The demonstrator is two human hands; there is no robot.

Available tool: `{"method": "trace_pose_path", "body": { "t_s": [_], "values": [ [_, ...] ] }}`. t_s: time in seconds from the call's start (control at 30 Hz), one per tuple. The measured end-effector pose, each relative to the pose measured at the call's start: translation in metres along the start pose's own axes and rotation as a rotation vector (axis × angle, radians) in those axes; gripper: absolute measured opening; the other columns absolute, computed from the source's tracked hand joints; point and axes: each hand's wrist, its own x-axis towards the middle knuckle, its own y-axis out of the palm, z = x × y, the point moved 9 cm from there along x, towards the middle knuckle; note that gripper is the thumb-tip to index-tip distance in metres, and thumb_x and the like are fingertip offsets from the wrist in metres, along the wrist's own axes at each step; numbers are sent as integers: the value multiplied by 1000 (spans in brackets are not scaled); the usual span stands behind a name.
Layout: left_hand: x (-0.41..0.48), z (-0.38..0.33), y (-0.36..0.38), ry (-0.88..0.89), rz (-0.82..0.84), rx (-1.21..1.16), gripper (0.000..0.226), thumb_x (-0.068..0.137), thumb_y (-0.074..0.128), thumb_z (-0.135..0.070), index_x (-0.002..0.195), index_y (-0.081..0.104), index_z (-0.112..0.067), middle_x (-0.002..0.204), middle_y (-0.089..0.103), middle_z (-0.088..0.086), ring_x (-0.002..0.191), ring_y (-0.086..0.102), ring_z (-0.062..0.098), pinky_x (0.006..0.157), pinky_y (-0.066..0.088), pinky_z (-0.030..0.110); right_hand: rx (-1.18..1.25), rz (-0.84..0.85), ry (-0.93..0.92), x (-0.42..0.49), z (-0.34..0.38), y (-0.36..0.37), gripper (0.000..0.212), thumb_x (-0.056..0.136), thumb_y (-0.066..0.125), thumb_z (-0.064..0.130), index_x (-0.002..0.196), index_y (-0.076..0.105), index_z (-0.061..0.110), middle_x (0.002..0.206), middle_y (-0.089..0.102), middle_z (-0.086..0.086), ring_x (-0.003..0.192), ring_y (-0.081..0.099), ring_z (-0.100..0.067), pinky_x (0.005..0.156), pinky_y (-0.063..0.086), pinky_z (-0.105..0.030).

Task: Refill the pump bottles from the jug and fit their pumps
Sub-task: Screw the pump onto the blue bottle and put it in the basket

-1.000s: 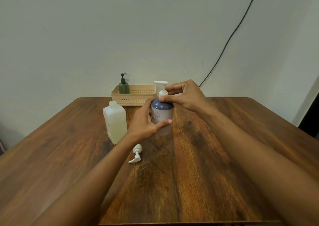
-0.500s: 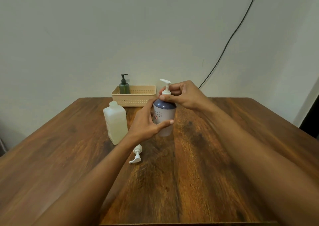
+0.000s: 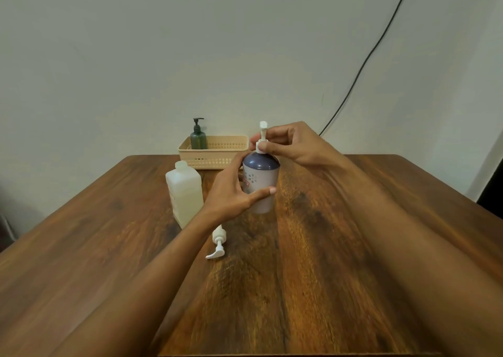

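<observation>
- The pump bottle (image 3: 261,166), pale in the body with a dark blue-violet dome, stands upright near the middle of the wooden surface (image 3: 340,247), a little toward its far side.
- The left hand (image 3: 231,193) grips the bottle's body from the left. The thumb lies across the front of the body and the fingers curl round behind it.
- The right hand (image 3: 294,144) reaches in from the right and pinches the collar of the white pump (image 3: 263,132) at the bottle's neck, thumb in front, fingers curled behind.
- That pump sits in the neck with its stem upright and its head raised above the fingers. How far the collar is screwed down cannot be told.
- The translucent white jug (image 3: 185,193) stands upright just left of the left hand, holding pale liquid. Part of its lower right side is hidden by the left wrist.
- A second white pump (image 3: 217,243) lies loose on the surface near the left forearm, nearer the camera than the bottle, with its spout pointing toward the near left.
- A beige perforated basket (image 3: 217,153) sits at the far edge of the surface against the wall, behind the jug and the bottle.
- A dark green bottle (image 3: 198,138) with a black pump stands upright in the basket's left end.
- A black cable (image 3: 367,57) runs slantwise down the wall at the right.
</observation>
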Motion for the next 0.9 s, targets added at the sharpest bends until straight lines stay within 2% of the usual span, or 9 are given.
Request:
{"method": "trace_pose_path", "body": {
  "t_s": [0.17, 0.27, 0.33, 0.43, 0.57, 0.63, 0.7, 0.77, 0.9],
  "values": [
    [-2, 6, 1, -49, -43, -23, 96, 66, 79, -76, 145, 44, -34, 131, 59, -19, 117, 60, -1, 93, 55, 23, -149, -288, 24, -4, 5, -4, 43, 85, 92, 35, 120, 82, 12, 112, 84, 0, 102, 79, -4, 96, 64, -29],
    [-2, 5, 2, -64, -59, -27, 96, 64, 75, -82, 142, 44, -36, 123, 57, -28, 113, 59, -9, 89, 53, 16, -241, -497, 13, -12, 9, -5, 52, 72, 99, 46, 111, 85, 15, 103, 85, 2, 91, 80, -2, 82, 64, -18],
    [-2, 5, 1, -70, -66, -13, 98, 62, 74, -84, 142, 44, -35, 123, 58, -26, 112, 59, -10, 88, 53, 16, -256, -564, 1, -15, 8, -4, 51, 67, 101, 50, 103, 85, 17, 96, 84, 5, 85, 80, -2, 76, 64, -18],
    [-2, 7, -1, -71, -47, 7, 102, 61, 73, -85, 142, 46, -31, 128, 61, -17, 113, 60, -5, 90, 54, 19, -189, -508, 39, -11, -2, -2, 52, 67, 101, 50, 103, 82, 17, 96, 84, 5, 90, 80, -7, 81, 66, -26],
    [-3, 6, 0, -61, -15, 15, 96, 65, 77, -77, 143, 46, -30, 130, 61, -17, 114, 60, -4, 92, 56, 23, -7, -242, 52, 3, -11, 5, 38, 89, 89, 40, 119, 77, 21, 115, 83, 4, 108, 78, -7, 97, 62, -30],
    [-3, 6, 0, -53, -16, 17, 95, 68, 80, -71, 144, 46, -27, 133, 62, -12, 116, 61, 2, 95, 58, 30, 58, -107, 61, 7, -14, 7, 34, 100, 78, 29, 130, 75, 16, 126, 81, -1, 120, 75, -12, 107, 59, -34],
    [-3, 5, -1, -39, -20, 15, 94, 69, 81, -68, 146, 46, -27, 135, 62, -11, 118, 61, 4, 95, 58, 33, 46, -47, 59, 8, -14, 6, 31, 102, 75, 23, 130, 76, 9, 122, 82, -6, 120, 76, -17, 109, 57, -36],
    [-2, 4, 0, -30, -16, 18, 95, 69, 81, -68, 146, 46, -27, 136, 62, -10, 118, 61, 5, 94, 58, 34, 2, -99, 61, 7, -14, 0, 28, 94, 85, 26, 118, 82, 12, 110, 85, -3, 111, 79, -15, 104, 60, -35],
    [0, 2, 2, -36, -22, 28, 97, 67, 79, -72, 147, 44, -28, 137, 62, -7, 118, 61, 7, 94, 58, 31, -109, -364, 34, 1, -7, -13, 38, 65, 103, 48, 81, 79, 23, 77, 80, 14, 75, 76, -2, 70, 58, -22]
  ]
}}
